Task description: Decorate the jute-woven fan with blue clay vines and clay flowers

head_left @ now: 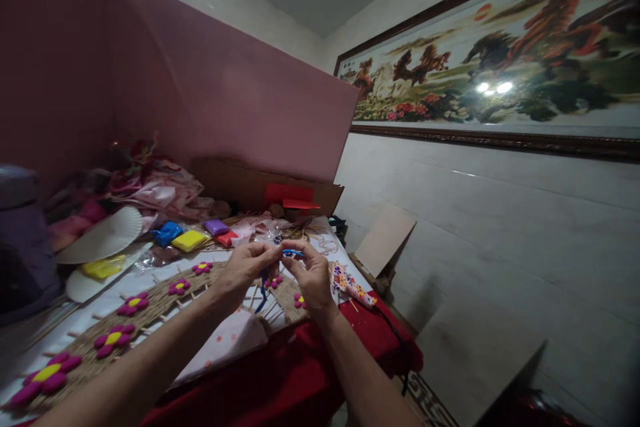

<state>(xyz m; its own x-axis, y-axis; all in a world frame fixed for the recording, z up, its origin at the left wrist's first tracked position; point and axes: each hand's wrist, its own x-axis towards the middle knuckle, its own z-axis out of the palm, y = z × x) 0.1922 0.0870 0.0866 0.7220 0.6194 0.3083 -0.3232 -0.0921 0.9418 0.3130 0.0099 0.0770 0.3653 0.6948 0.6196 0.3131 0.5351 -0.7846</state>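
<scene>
Both hands meet above the table, fingers closed in a pinch. A thin blue strand [293,253] runs between the fingertips of my left hand [249,268] and my right hand [313,277]. A darker blue length hangs down below my left hand; whether it is the same piece, I cannot tell. Under the hands lies a curved woven twine band [165,310] with sticks poking out along its edges. Magenta flowers [114,340] with yellow centres sit along the band. My forearms and hands hide part of it.
Blue, yellow [190,240], purple and red packets lie behind the hands, near white paper plates [107,237]. A purple container [23,240] stands at the left. A flower-patterned object [353,287] rests near the right edge of the red tablecloth [280,380]. Cardboard [235,180] leans at the back.
</scene>
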